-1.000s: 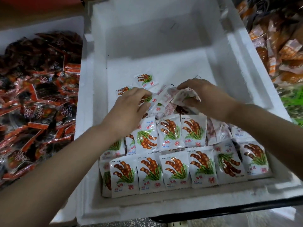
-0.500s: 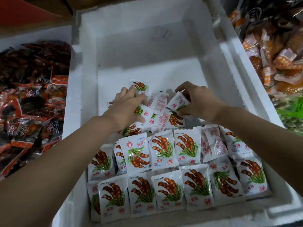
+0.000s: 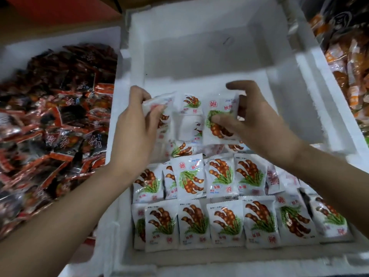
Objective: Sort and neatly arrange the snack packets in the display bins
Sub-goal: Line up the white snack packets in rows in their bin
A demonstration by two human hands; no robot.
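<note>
A white foam bin [image 3: 311, 80] holds several white snack packets printed with brown pods and green leaves. Two neat rows of packets [image 3: 223, 220] fill its near half. Behind them lies a loose heap [image 3: 189, 124]. My left hand [image 3: 135, 132] grips a packet [image 3: 157, 102] at the heap's left side. My right hand [image 3: 257, 120] pinches another packet [image 3: 219, 116] upright between thumb and fingers, above the heap's right side. The bin's far half shows bare foam floor.
A foam bin [image 3: 60, 39] on the left is piled with dark red and black snack packets [image 3: 50, 116]. Orange packets [image 3: 351, 62] fill the bin on the right. A red and brown shelf edge [image 3: 60, 13] runs behind.
Both hands have lifted packets out of the loose heap; the right one now holds its packet upright and face-on. The view has shifted closer over the bin.
</note>
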